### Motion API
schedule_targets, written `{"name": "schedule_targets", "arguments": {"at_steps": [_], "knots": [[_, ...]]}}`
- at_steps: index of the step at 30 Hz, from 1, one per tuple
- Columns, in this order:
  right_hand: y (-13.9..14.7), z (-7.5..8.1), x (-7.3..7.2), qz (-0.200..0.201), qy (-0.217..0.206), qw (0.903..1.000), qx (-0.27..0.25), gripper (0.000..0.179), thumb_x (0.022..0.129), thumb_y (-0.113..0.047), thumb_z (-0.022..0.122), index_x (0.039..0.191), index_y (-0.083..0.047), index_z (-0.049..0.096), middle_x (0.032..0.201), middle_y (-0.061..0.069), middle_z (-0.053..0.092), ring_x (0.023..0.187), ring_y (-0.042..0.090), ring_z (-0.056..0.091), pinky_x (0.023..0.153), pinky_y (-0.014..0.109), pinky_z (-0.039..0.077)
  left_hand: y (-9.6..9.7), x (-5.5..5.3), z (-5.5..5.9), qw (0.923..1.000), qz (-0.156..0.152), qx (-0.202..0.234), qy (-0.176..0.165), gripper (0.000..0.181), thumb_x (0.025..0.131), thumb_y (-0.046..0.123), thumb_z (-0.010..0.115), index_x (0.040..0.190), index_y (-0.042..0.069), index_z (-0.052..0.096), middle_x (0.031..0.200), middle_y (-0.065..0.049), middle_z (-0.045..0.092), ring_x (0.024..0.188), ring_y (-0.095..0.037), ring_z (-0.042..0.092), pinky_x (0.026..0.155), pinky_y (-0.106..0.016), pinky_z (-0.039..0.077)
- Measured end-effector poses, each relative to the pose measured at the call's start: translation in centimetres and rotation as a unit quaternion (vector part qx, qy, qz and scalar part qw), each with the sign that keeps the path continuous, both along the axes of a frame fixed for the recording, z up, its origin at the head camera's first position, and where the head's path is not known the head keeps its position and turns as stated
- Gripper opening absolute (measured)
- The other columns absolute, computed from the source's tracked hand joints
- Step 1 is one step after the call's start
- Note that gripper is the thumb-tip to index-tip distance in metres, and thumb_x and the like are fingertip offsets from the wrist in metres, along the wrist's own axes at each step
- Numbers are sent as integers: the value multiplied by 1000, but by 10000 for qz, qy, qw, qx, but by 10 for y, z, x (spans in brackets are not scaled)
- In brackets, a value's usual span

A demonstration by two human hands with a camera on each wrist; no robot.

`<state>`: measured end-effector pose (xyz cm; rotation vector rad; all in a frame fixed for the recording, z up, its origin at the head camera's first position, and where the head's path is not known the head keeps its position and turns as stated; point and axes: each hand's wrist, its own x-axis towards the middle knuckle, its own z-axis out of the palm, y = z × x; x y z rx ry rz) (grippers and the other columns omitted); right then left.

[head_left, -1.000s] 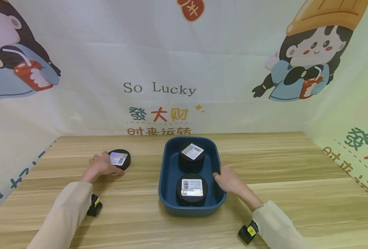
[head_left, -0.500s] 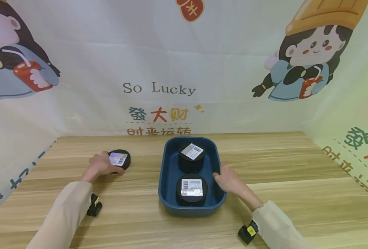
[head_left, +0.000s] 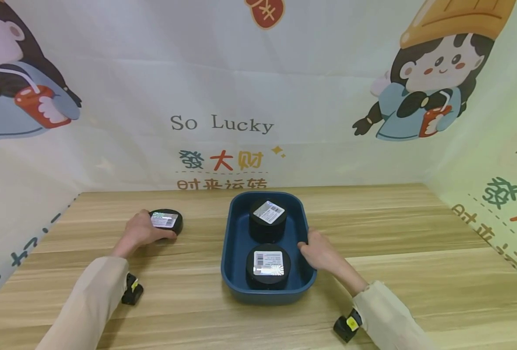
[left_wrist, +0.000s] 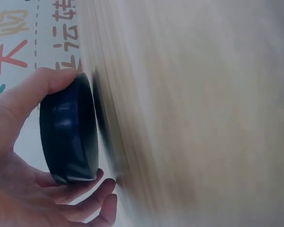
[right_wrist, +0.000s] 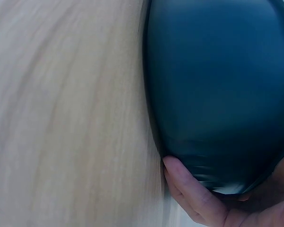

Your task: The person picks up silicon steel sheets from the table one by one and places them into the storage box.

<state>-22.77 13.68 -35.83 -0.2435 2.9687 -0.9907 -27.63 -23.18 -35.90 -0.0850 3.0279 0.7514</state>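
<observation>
My left hand [head_left: 141, 229] holds a round black container [head_left: 176, 224] with a silver label on top. In the left wrist view, thumb and fingers pinch the sides of that container [left_wrist: 68, 130], and a narrow gap shows between it and the table. Standing to its right is a blue tray [head_left: 236, 277] with two more black containers in it, a rear one [head_left: 268, 232] and a front one [head_left: 268, 282]. My right hand [head_left: 321, 250] grips the tray's right wall, thumb over the rim. Its fingers [right_wrist: 191, 191] press the outside of the tray [right_wrist: 217, 85].
The wood-grain table [head_left: 394, 218] runs back to a printed cloth wall [head_left: 328, 160], with more cloth on both sides. A small black camera [head_left: 132, 290] sits at the left wrist and another black camera [head_left: 347, 328] at the right wrist.
The black container in my left hand has risen slightly and tilted, and its label shows more fully. My right hand and the tray have kept their place; the head view shifts a little.
</observation>
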Motion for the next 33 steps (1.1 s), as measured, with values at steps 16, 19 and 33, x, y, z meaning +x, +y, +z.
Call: {"name": "schedule_targets", "arguments": {"at_steps": [16,19,33], "knots": [[0,0,0,-2,-43,9999,-96,30,81,-4,46,104,16,46,96,26,55,85,32,54,76,43,45,-4,6,6,9950,-3,864,498,96,68,30,72,130,-18,15,120,-42,34,108,-51,38,90,-56,33],[0,0,-1,-11,-43,9999,-101,31,81,-4,46,104,15,46,96,26,55,85,32,54,76,43,45,-1,8,8,9931,23,914,728,97,68,31,72,132,-15,15,122,-41,33,109,-51,37,90,-56,33],[0,-2,-1,-22,-64,10000,-66,31,81,-5,46,105,15,45,97,27,55,87,33,54,76,43,45,17,22,19,9793,3,1379,1482,89,68,34,74,131,-7,26,124,-33,39,113,-45,39,91,-54,33]]}}
